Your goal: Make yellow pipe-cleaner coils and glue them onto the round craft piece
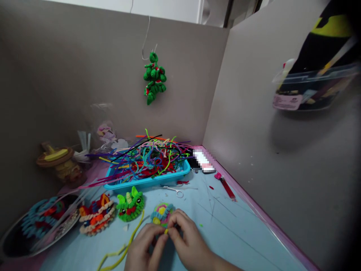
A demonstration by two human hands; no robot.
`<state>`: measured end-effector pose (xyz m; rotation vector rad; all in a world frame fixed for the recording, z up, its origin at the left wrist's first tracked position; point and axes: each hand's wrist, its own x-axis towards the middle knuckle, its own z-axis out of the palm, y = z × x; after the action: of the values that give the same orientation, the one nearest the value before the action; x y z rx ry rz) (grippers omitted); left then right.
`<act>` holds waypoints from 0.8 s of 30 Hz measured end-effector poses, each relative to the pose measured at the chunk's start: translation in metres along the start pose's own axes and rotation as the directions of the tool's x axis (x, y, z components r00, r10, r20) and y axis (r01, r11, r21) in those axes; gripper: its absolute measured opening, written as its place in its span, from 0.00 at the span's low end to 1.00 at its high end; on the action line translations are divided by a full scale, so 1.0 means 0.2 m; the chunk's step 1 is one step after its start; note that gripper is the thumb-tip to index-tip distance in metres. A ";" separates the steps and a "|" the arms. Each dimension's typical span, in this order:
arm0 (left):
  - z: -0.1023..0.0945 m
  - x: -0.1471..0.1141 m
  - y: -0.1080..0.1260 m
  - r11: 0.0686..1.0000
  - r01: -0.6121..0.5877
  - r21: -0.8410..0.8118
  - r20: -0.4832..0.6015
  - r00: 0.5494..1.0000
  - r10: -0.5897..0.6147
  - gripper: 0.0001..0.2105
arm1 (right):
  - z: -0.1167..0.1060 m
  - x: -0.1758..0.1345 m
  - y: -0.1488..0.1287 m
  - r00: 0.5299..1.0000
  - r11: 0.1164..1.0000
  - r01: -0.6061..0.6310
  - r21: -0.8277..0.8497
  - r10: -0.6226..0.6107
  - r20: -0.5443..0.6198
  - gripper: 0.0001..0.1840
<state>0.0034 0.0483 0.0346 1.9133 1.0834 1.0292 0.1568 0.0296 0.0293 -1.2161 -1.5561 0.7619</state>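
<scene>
My left hand [146, 244] and my right hand [188, 237] meet over the near part of the table, their fingertips pinched together on a small bit of yellow pipe cleaner [166, 231]. A long yellow length [124, 249] lies to the left of my left hand; whether it joins the pinched bit is hidden. Just beyond my fingers sits a round piece of blue, pink and yellow pipe cleaner [162, 212], partly covered by my right hand. To its left are a green creature head [130, 205] with ears and eyes and an orange and cream piece [97, 216].
A blue tray [146, 184] heaped with loose pipe cleaners stands behind, with scissors [178, 193] in front. At left are a metal bowl [17, 250] and a jar [67, 169]. A red-handled item [227, 188] lies right. Green pipe-cleaner leaves [154, 77] hang on the partition.
</scene>
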 end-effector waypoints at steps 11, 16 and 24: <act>0.00 0.00 0.02 0.994 -0.078 0.080 -0.019 0.997 0.080 0.07 | 0.03 0.00 0.00 0.979 0.962 -0.202 0.181 0.199 0.033 0.05; 0.00 -0.02 0.04 0.998 -0.016 0.063 -0.029 0.999 0.018 0.10 | 0.03 -0.01 -0.01 0.973 0.931 -0.233 0.280 0.225 0.060 0.06; 0.01 -0.02 0.06 0.986 0.134 -0.096 -0.069 0.988 -0.141 0.13 | 0.02 -0.01 -0.03 0.963 0.909 -0.269 0.318 0.256 0.082 0.09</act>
<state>0.0081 0.0396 0.0424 1.7141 1.1734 1.0617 0.1515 0.0258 0.0339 -1.1764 -1.2446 1.1762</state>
